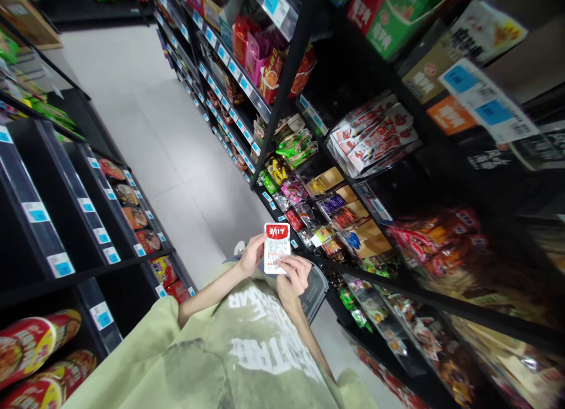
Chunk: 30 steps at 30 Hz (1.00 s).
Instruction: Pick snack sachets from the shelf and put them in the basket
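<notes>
Black shelving is flanking a pale tiled floor. At lower left, two red-and-yellow containers are lying. Centrally, the left hand is pinching one white-and-red packet by its left edge, between both hands; the right hand's fingers are holding its lower right corner. One grey basket is showing beyond that hand.

You're in a shop, a grocery aisle: black shelves lined with blue-and-white price labels stand on both sides of your fingers, rows of snack packets fill the right, a grey plastic basket shows just beneath them, and pale tiled floor stretches ahead.
</notes>
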Each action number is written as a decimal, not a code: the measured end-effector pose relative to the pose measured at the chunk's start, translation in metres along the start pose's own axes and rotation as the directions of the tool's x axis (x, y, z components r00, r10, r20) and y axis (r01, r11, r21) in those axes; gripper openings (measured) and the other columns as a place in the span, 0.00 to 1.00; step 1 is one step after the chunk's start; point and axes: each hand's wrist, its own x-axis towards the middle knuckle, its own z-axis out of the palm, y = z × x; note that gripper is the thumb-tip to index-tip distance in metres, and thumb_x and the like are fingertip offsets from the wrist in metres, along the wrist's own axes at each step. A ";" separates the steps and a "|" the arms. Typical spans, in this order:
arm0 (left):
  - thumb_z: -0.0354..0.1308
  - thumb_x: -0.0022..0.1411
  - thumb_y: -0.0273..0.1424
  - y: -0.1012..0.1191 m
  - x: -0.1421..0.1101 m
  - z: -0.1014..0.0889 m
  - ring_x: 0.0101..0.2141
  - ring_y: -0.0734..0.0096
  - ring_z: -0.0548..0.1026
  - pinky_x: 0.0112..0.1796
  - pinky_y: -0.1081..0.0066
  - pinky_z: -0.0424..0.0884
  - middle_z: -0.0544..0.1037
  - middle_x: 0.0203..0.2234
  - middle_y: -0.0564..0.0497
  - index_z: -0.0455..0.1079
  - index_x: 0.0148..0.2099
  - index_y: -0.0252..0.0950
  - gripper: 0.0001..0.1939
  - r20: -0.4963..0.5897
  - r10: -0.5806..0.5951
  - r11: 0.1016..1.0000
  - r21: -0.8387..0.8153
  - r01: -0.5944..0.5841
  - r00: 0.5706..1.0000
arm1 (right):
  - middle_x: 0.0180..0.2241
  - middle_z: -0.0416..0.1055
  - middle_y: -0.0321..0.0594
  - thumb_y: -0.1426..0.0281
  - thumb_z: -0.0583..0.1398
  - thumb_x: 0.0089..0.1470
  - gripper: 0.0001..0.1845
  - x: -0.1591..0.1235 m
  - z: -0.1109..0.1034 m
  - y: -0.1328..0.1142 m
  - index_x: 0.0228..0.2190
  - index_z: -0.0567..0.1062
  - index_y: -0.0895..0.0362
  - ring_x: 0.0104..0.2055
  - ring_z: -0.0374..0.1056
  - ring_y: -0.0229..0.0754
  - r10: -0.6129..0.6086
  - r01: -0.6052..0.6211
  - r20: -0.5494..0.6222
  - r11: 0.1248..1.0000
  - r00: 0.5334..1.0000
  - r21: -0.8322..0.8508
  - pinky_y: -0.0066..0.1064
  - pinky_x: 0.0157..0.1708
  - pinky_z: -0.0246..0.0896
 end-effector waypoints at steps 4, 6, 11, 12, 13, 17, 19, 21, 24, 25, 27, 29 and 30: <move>0.63 0.59 0.41 -0.001 0.001 -0.001 0.34 0.60 0.79 0.38 0.67 0.69 0.83 0.33 0.44 0.78 0.38 0.31 0.16 -0.002 0.002 1.000 0.003 -0.002 1.000 | 0.36 0.77 0.37 0.88 0.57 0.50 0.24 0.001 0.000 0.000 0.38 0.80 0.49 0.43 0.70 0.45 -0.004 0.004 0.000 1.000 1.000 -0.001 0.43 0.41 0.72; 0.63 0.59 0.41 0.000 0.001 0.000 0.34 0.60 0.78 0.37 0.67 0.69 0.83 0.33 0.44 0.78 0.37 0.31 0.16 0.000 0.004 1.000 0.007 -0.004 1.000 | 0.36 0.77 0.37 0.88 0.57 0.50 0.24 0.001 0.000 0.000 0.38 0.80 0.49 0.43 0.70 0.45 -0.001 0.001 -0.001 1.000 1.000 -0.005 0.43 0.40 0.72; 0.62 0.59 0.40 0.002 0.001 0.002 0.32 0.61 0.77 0.36 0.67 0.69 0.82 0.33 0.44 0.77 0.38 0.31 0.16 0.009 0.002 1.000 0.012 -0.002 1.000 | 0.35 0.77 0.37 0.87 0.57 0.51 0.23 0.001 0.002 0.000 0.37 0.80 0.49 0.42 0.70 0.45 0.002 -0.002 -0.032 1.000 0.999 -0.011 0.43 0.40 0.73; 0.62 0.59 0.40 0.002 0.001 0.002 0.32 0.61 0.77 0.36 0.67 0.69 0.82 0.33 0.44 0.77 0.37 0.31 0.15 0.008 0.004 1.000 0.011 -0.004 1.000 | 0.35 0.77 0.37 0.87 0.57 0.51 0.23 0.001 0.002 0.000 0.37 0.80 0.49 0.42 0.71 0.45 0.001 -0.002 -0.034 1.000 0.999 -0.009 0.42 0.40 0.72; 0.62 0.59 0.40 0.002 0.001 0.002 0.32 0.61 0.77 0.36 0.67 0.69 0.82 0.33 0.44 0.77 0.37 0.31 0.15 0.005 0.007 1.000 0.010 -0.008 1.000 | 0.35 0.77 0.37 0.86 0.58 0.51 0.23 0.001 0.002 0.000 0.38 0.80 0.48 0.42 0.71 0.44 0.001 -0.001 -0.037 1.000 0.999 -0.006 0.42 0.40 0.72; 0.63 0.58 0.40 0.003 0.002 0.002 0.32 0.61 0.77 0.37 0.67 0.69 0.82 0.33 0.45 0.77 0.37 0.31 0.15 -0.001 0.013 1.000 0.012 -0.013 1.000 | 0.36 0.77 0.36 0.86 0.58 0.52 0.24 0.001 0.004 0.001 0.39 0.80 0.47 0.43 0.70 0.44 0.002 -0.001 -0.053 1.000 0.999 0.022 0.41 0.41 0.72; 0.63 0.58 0.40 0.003 0.002 0.001 0.32 0.61 0.77 0.37 0.67 0.69 0.82 0.33 0.45 0.77 0.36 0.32 0.15 -0.001 0.014 1.000 0.014 -0.014 1.000 | 0.35 0.77 0.36 0.87 0.58 0.51 0.23 0.001 0.004 0.001 0.39 0.81 0.48 0.43 0.70 0.44 0.002 -0.001 -0.051 1.000 0.999 0.022 0.41 0.41 0.72; 0.62 0.58 0.40 0.003 0.002 0.000 0.32 0.62 0.77 0.37 0.67 0.68 0.82 0.33 0.45 0.77 0.36 0.32 0.14 -0.001 0.014 1.000 0.013 -0.014 1.000 | 0.35 0.76 0.37 0.87 0.58 0.51 0.23 0.001 0.004 0.001 0.38 0.81 0.49 0.43 0.71 0.44 0.002 -0.002 -0.032 1.000 0.999 0.007 0.41 0.41 0.72; 0.62 0.59 0.39 0.004 0.002 -0.001 0.31 0.63 0.77 0.37 0.68 0.68 0.82 0.32 0.45 0.77 0.36 0.32 0.14 -0.001 0.015 1.000 0.014 -0.015 1.000 | 0.35 0.76 0.37 0.87 0.58 0.51 0.23 0.001 0.003 0.001 0.37 0.80 0.49 0.42 0.71 0.45 0.001 -0.001 -0.006 1.000 1.000 -0.005 0.42 0.41 0.72; 0.62 0.59 0.39 0.005 0.002 -0.001 0.31 0.63 0.77 0.36 0.68 0.68 0.82 0.32 0.46 0.77 0.36 0.32 0.14 -0.003 0.016 1.000 0.014 -0.016 1.000 | 0.35 0.76 0.37 0.87 0.58 0.51 0.23 0.002 0.003 0.001 0.37 0.80 0.49 0.42 0.71 0.45 0.000 0.000 -0.003 1.000 1.000 -0.001 0.42 0.41 0.72; 0.63 0.58 0.40 0.005 0.002 -0.001 0.31 0.63 0.77 0.36 0.68 0.68 0.82 0.32 0.46 0.77 0.36 0.32 0.14 -0.010 0.016 1.000 0.014 -0.016 1.000 | 0.35 0.76 0.37 0.87 0.59 0.50 0.22 0.002 0.004 0.001 0.37 0.80 0.49 0.43 0.71 0.45 -0.001 0.001 0.004 1.000 1.000 0.005 0.42 0.41 0.72; 0.64 0.57 0.40 0.006 0.002 -0.002 0.31 0.63 0.76 0.36 0.68 0.67 0.82 0.31 0.46 0.77 0.35 0.32 0.14 -0.019 0.017 1.000 0.010 -0.017 1.000 | 0.36 0.77 0.37 0.86 0.59 0.51 0.22 0.003 0.005 0.001 0.38 0.80 0.49 0.43 0.71 0.45 -0.001 0.001 0.012 1.000 1.000 0.007 0.43 0.41 0.72; 0.64 0.57 0.40 0.006 0.003 -0.003 0.31 0.63 0.76 0.35 0.68 0.67 0.82 0.31 0.46 0.77 0.35 0.32 0.14 -0.019 0.018 1.000 0.008 -0.017 1.000 | 0.36 0.77 0.37 0.86 0.58 0.51 0.22 0.003 0.005 0.001 0.38 0.80 0.49 0.43 0.71 0.45 0.000 0.000 0.007 1.000 1.000 0.007 0.43 0.41 0.72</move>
